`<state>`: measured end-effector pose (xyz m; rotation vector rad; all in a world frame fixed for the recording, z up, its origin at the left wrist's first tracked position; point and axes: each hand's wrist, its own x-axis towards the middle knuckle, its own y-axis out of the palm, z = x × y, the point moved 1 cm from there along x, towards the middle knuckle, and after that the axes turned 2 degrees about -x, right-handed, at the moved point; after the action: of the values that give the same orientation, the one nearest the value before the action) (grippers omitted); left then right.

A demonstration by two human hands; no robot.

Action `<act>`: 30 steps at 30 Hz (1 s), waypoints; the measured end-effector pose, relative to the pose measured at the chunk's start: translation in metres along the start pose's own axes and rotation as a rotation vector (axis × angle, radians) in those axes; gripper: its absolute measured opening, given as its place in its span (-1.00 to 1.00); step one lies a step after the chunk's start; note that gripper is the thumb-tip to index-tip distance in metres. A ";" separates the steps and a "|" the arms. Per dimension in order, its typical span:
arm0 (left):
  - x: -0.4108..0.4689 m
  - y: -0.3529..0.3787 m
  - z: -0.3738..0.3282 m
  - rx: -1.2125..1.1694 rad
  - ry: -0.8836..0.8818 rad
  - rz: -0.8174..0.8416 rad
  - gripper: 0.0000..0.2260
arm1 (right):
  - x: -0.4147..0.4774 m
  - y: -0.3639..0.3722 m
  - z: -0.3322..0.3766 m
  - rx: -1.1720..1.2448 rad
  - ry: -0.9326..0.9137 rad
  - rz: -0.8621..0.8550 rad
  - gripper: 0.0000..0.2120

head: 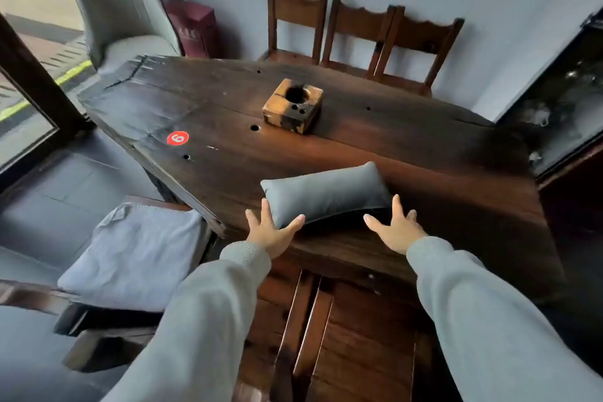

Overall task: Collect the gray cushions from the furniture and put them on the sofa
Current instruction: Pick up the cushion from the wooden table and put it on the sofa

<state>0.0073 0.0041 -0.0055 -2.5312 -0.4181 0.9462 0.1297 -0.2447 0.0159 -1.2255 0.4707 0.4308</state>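
Observation:
A small gray rectangular cushion [326,194] lies on the dark wooden table [408,153], close to its near edge. My left hand [270,232] is at the cushion's near left corner, fingers spread, the thumb touching the cushion's front edge. My right hand [396,228] hovers at the cushion's near right corner, fingers apart, holding nothing. A second, larger pale gray cushion [133,254] rests flat on a wooden chair seat at the lower left.
A wooden block holder [292,105] with holes and a red round sticker [177,138] sit on the table. Three wooden chairs [359,39] stand against the far wall. A gray upholstered chair [114,13] stands at the far left by a window. A dark cabinet [564,101] is at right.

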 end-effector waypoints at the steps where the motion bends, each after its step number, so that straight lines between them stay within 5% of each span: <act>1: 0.033 0.001 0.005 -0.055 -0.015 0.028 0.03 | 0.030 0.003 0.010 0.032 0.011 -0.003 -0.08; 10: 0.173 0.035 0.047 -0.326 -0.106 0.094 -0.08 | 0.185 0.022 0.023 0.145 0.174 -0.074 -0.06; 14: 0.197 0.042 0.056 -0.314 -0.107 0.000 -0.17 | 0.213 0.032 0.020 0.171 0.185 -0.128 -0.01; 22: 0.186 0.028 0.046 -0.456 -0.125 -0.056 -0.32 | 0.193 0.015 0.001 0.229 0.186 -0.122 0.18; 30: 0.102 -0.028 0.029 -0.581 -0.090 -0.108 -0.38 | 0.119 -0.006 0.003 0.450 0.046 -0.048 0.10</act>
<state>0.0577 0.0775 -0.0689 -2.9346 -0.9682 1.0114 0.2320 -0.2358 -0.0455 -0.8102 0.5421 0.2373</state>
